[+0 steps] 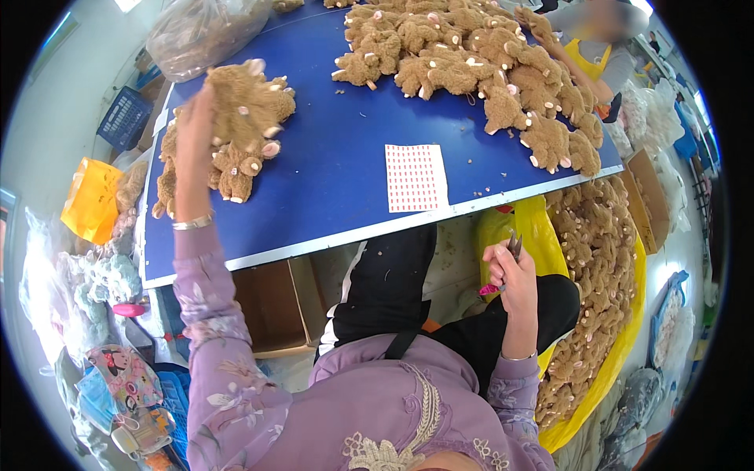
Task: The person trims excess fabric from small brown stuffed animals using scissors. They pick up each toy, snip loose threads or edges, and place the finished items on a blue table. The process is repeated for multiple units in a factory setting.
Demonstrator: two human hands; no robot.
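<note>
At the near-left corner of the blue counter (330, 157), the left hand (195, 129) closes its fingers on a brown plush toy (245, 98), likely light, soft and easily gripped by its body, while the right hand (509, 271) clasps small snips (512, 247).

A toy workshop: plush bears (471, 71) heaped on a blue worktable (338, 157).

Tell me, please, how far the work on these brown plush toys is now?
Looks done: a small pile of toys at the blue table edge, under the left hand. In hand: small scissors in the right hand. Seemingly left: the big heap and a yellow bag full of toys.
</note>
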